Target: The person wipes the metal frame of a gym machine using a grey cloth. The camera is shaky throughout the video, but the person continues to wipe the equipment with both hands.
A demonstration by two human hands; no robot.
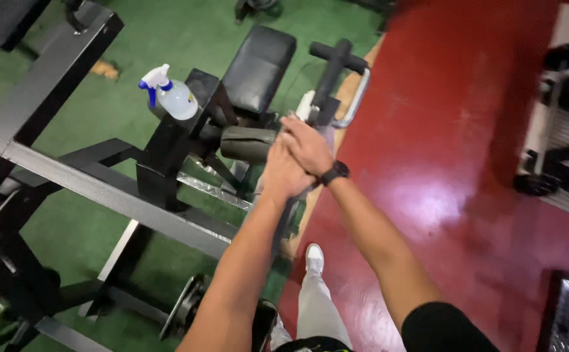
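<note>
We are standing over a black gym machine [167, 156] and looking down our arms, with both hands brought together just above its dark roller pad [245, 143]. The right hand [307, 146], with a black watch [335, 173] at the wrist, is lying across the back of the left hand [283, 175], and the two are pressed one over the other. A bit of pale cloth [305, 104] is showing just past the fingertips, near the black handle bar [336, 62], but the hands are covering it and we cannot tell whether either grip is actually closed on it or only resting flat.

A clear spray bottle [174, 98] with a white and blue trigger is sitting on the machine's frame, well to the left of our hands and untouched. The black seat pad [258, 65] is lying beyond the roller pad, apart from the hands.

Judging by the bottle and the cloth, we are probably partway through wiping the machine down, working at the roller pad and handle area. Moving on calls for freeing one hand, keeping hold of the cloth, and reaching leftward across the frame without knocking the perched bottle.
</note>
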